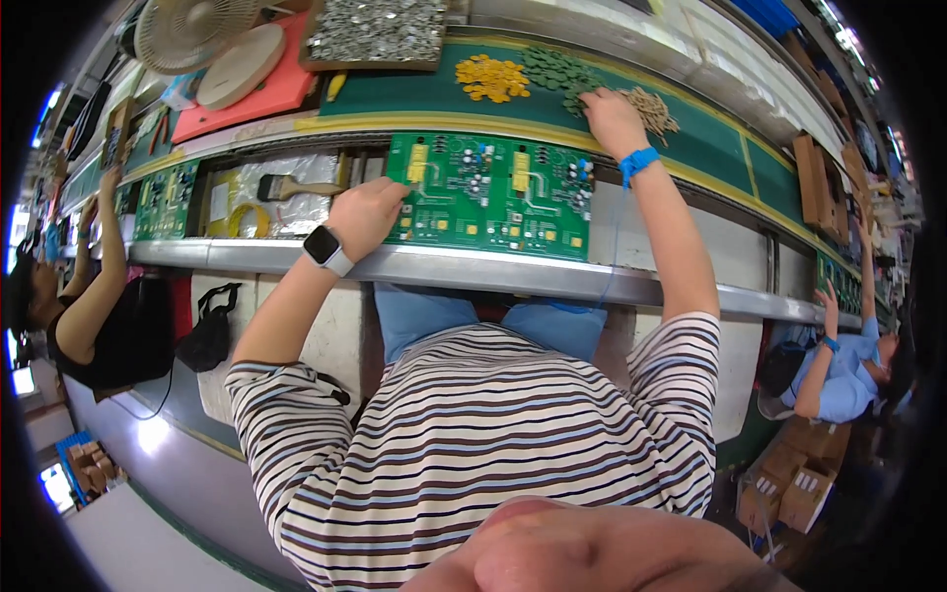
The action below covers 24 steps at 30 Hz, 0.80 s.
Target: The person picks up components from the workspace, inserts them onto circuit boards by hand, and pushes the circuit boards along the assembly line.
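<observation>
A green circuit board [473,212] lies in front of me, bearing yellow blocks, small capacitors and other parts. My left hand [367,219] rests at its left edge, fingers curled with the tips over the board; what they hold, if anything, is hidden. Beyond the board, my right hand [614,120] reaches down to a pile of green disc-shaped components [557,74]. Its fingers are bent closed at the pile's edge, and I cannot make out what is between them. Yellow disc components [492,78] lie left of the green ones, and small tan parts [648,111] lie right of that hand.
A metal rail [493,264] runs along the front. Left of the board are a brush [296,187] and a yellow tape roll [249,219]. A tray of small metal parts [375,30] and a fan [192,30] stand behind. Co-workers sit at both sides.
</observation>
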Motion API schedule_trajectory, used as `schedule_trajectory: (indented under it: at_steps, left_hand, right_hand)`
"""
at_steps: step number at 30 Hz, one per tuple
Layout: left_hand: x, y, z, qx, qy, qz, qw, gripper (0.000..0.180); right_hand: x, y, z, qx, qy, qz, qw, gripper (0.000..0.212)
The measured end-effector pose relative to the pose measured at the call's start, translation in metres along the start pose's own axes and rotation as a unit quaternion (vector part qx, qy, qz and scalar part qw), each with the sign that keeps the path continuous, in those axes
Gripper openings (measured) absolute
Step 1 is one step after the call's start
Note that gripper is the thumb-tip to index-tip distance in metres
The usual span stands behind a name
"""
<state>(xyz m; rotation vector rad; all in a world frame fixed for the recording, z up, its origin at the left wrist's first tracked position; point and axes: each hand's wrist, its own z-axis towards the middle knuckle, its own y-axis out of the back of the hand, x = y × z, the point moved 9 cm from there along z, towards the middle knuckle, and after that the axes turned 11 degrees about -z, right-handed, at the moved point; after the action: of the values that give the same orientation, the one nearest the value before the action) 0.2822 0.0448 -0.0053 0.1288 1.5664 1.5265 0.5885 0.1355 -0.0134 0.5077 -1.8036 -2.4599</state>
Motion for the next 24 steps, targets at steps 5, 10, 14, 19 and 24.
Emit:
schedule_trajectory:
  at_steps: [5, 10, 14, 19, 24]
  left_hand:
    - [0.019, 0.035, -0.019, -0.042, 0.077, -0.094, 0.992, 0.039]
    - [0.139, 0.107, -0.066, -0.209, 0.106, 0.113, 0.966, 0.052]
    - [0.285, 0.176, -0.170, -0.224, 0.339, 0.350, 0.844, 0.068]
    - [0.388, 0.209, -0.267, -0.142, 0.602, 0.266, 0.739, 0.086]
    - [0.382, 0.206, -0.240, -0.088, 0.597, 0.303, 0.737, 0.077]
  right_hand:
    - [-0.002, 0.017, -0.009, -0.014, -0.010, 0.034, 0.999, 0.012]
    - [-0.033, 0.036, -0.023, -0.112, -0.074, 0.010, 0.991, 0.010]
    - [-0.037, 0.052, -0.019, -0.173, -0.105, 0.074, 0.976, 0.011]
    - [0.037, 0.068, -0.041, -0.073, 0.027, 0.252, 0.965, 0.012]
    - [0.097, 0.058, -0.081, 0.101, 0.115, 0.278, 0.948, 0.012]
